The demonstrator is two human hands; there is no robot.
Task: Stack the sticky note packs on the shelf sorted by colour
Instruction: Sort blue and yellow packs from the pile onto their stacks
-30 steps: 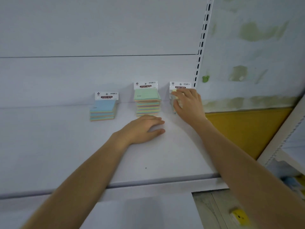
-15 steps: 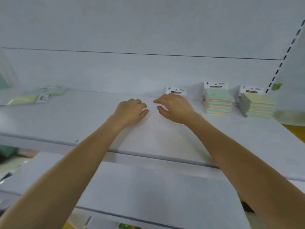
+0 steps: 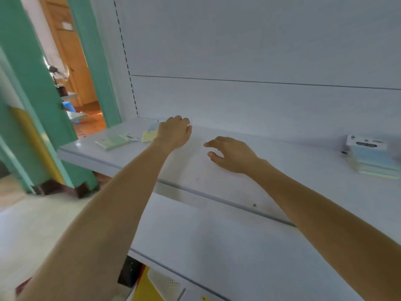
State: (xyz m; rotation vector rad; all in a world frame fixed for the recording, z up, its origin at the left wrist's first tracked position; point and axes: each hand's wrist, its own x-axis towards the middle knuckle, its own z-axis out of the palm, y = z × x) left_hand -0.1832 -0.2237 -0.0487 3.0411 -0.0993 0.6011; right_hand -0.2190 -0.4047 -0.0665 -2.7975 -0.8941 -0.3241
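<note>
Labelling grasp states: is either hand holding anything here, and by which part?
Right hand holds nothing, fingers loose over the shelf. Left hand is at the loose packs, fingertips hidden; a grip cannot be told.

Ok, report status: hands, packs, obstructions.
Left hand over loose packs, left end of shelf, grip unclear. Right hand open, empty. Blue stack far right. Nothing in the way.

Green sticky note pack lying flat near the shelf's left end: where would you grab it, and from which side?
Probably from above, pinching across its two long edges. The green pack lies flat and thin on the shelf with nothing on top, so only its edges offer a hold. The left hand is closest.
</note>
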